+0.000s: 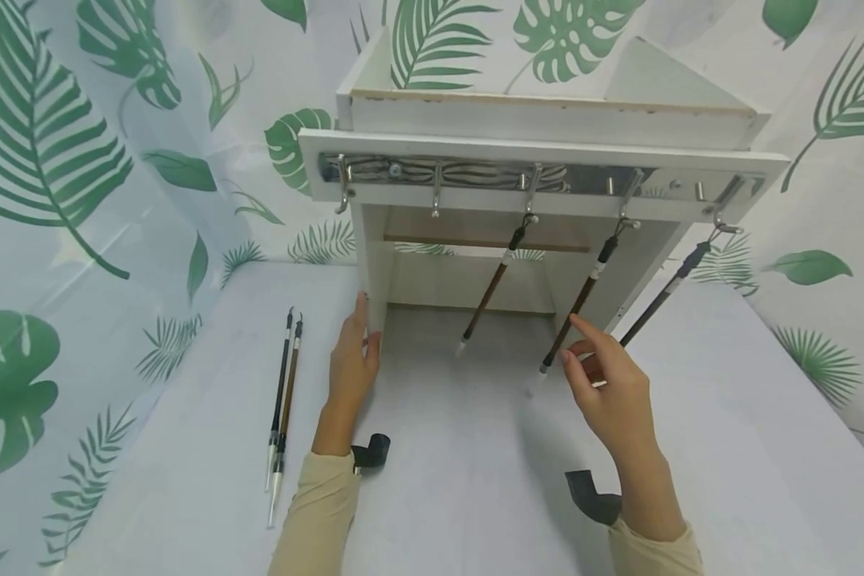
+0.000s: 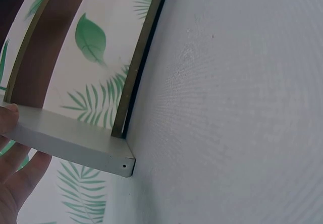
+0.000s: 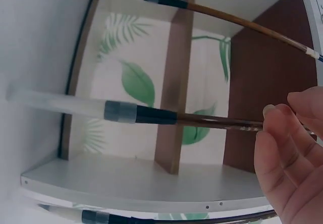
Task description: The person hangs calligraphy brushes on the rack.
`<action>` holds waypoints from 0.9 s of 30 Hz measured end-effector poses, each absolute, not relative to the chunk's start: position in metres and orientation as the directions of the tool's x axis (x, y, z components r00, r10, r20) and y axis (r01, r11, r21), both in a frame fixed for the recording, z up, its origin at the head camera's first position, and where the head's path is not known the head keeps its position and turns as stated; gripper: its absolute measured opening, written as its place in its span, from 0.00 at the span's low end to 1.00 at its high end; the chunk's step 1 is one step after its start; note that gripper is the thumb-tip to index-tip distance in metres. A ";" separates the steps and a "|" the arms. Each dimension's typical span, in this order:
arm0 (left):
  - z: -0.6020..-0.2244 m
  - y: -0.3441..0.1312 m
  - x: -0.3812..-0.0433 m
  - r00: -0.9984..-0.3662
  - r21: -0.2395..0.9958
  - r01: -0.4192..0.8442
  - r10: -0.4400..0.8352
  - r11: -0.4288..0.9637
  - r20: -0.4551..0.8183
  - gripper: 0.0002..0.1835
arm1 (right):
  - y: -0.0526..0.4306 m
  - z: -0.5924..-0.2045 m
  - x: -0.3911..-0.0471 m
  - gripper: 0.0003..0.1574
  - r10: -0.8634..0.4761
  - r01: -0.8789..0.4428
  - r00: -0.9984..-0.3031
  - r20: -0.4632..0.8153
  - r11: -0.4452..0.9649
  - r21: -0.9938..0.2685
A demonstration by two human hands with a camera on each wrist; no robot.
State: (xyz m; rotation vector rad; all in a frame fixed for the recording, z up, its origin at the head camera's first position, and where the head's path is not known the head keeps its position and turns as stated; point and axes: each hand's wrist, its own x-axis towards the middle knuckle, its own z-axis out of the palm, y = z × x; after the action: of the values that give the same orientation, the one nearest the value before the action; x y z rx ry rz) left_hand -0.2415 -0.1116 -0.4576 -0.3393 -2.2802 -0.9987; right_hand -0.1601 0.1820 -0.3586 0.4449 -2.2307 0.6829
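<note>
My left hand (image 1: 351, 360) holds the left side panel (image 2: 75, 143) of a white wooden rack, thumb on its inner face and fingers outside. Three calligraphy brushes hang tip-down by loops from the rack's hooks: a left brush (image 1: 495, 290), a middle brush (image 1: 589, 290) and a right brush (image 1: 666, 296). My right hand (image 1: 612, 392) is at the middle brush, its fingertips right at the brown handle (image 3: 217, 121) and its thumb apart from the forefinger. Clear caps cover the hanging brush tips.
Two more brushes, a dark one (image 1: 281, 384) and a brown one (image 1: 290, 392), lie on the white table (image 1: 461, 496) left of the rack. Two hooks at the left of the hook rail (image 1: 468, 172) hold nothing. Leaf-patterned cloth (image 1: 209, 72) hangs behind.
</note>
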 end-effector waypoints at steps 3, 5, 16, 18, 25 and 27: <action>-0.457 -0.113 -0.242 -0.781 0.579 0.448 -0.016 0.681 0.624 0.34 | 0.182 -0.358 -0.160 0.30 -0.103 -0.496 -0.662 0.743 0.803 -0.330; -0.458 -0.113 -0.242 -0.781 0.581 0.448 -0.019 0.679 0.624 0.34 | 0.182 -0.357 -0.160 0.30 -0.102 -0.489 -0.662 0.742 0.810 -0.325; -0.456 -0.114 -0.241 -0.776 0.580 0.450 -0.024 0.679 0.631 0.34 | 0.193 -0.358 -0.163 0.29 -0.008 -0.485 -0.592 0.806 0.803 -0.348; -0.456 -0.114 -0.241 -0.779 0.582 0.446 -0.025 0.680 0.626 0.34 | 0.198 -0.357 -0.164 0.28 0.040 -0.478 -0.556 0.830 0.802 -0.358; -0.457 -0.113 -0.241 -0.787 0.578 0.441 -0.014 0.686 0.616 0.34 | 0.239 -0.352 -0.173 0.24 0.418 -0.352 -0.527 0.740 0.685 -0.638; -0.456 -0.113 -0.241 -0.789 0.577 0.440 -0.010 0.688 0.614 0.34 | 0.252 -0.355 -0.183 0.29 0.522 -0.290 -0.605 0.601 0.559 -0.777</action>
State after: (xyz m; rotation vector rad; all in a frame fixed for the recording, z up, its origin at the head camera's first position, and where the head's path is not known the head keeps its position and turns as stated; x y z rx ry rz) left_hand -0.2411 -0.1134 -0.4562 -0.3289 -2.3047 -0.9956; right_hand -0.1834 0.2517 -0.3551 -0.1883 -1.9062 1.1529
